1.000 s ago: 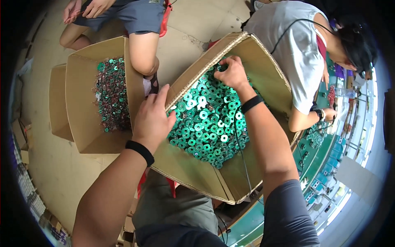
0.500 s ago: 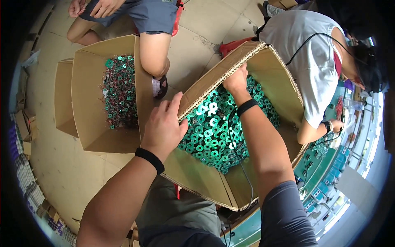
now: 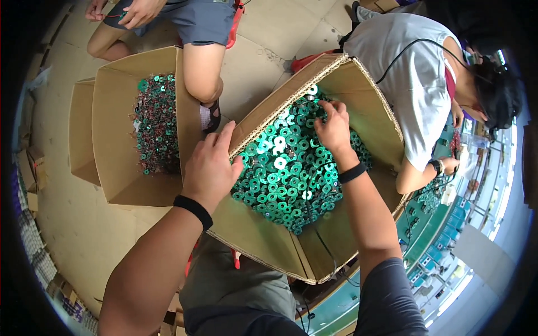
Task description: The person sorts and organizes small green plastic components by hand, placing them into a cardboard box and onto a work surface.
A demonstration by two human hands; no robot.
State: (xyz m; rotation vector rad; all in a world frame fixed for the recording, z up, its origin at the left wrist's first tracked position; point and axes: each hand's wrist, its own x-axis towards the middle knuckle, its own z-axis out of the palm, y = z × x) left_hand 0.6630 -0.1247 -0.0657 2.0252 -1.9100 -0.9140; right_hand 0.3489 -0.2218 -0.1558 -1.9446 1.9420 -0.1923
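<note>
Green ring-shaped coil parts (image 3: pixel 291 173) fill the brown cardboard box (image 3: pixel 370 101) tilted on my lap, right of centre. My left hand (image 3: pixel 212 168) clamps its near-left wall; my right hand (image 3: pixel 334 126) digs in, fingers curled on rings. Small, hard, probably heavy together, so grip the walls. Second cardboard box (image 3: pixel 112 145) sits left; no labels visible.

Bare left hand (image 3: pixel 212 168) and bare right hand (image 3: pixel 334 127), both forearms uncovered up to the elbows. Narrow black elastic wristband (image 3: pixel 193 210) round the left wrist, a matching narrow black band (image 3: pixel 352 173) round the right. Dark grey short sleeve (image 3: pixel 386 297) above the right-wrist band, olive-grey trousers (image 3: pixel 235 285) below the left-wrist band.
</note>
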